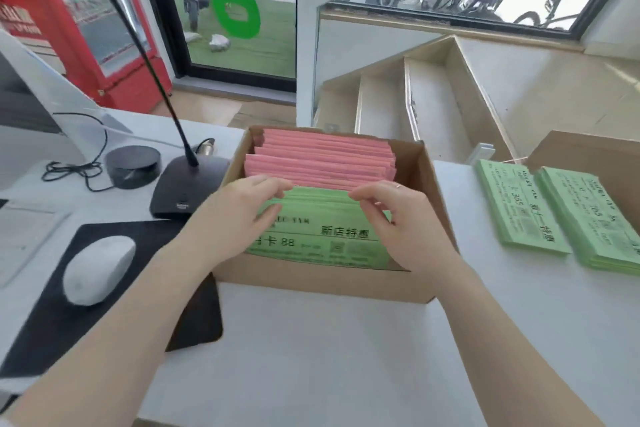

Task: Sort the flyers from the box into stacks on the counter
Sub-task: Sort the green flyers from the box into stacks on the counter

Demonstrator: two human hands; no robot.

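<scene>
An open cardboard box point(322, 282) stands on the white counter point(329, 357) in front of me. Inside it, pink flyers point(322, 158) fill the far part and green flyers point(311, 246) with black print stand in the near part. My left hand point(239, 215) grips the left end of the green bundle, fingers curled over its top edge and thumb on its face. My right hand point(398, 222) grips the right end the same way. Two stacks of green flyers point(519, 211) point(595, 229) lie side by side on the counter to the right.
A second cardboard box point(588, 156) sits behind the green stacks. Left of the box are a gooseneck microphone base point(183, 187), a black round device point(133, 165), a white mouse point(98, 269) on a black pad point(114, 322), and a monitor point(31, 107).
</scene>
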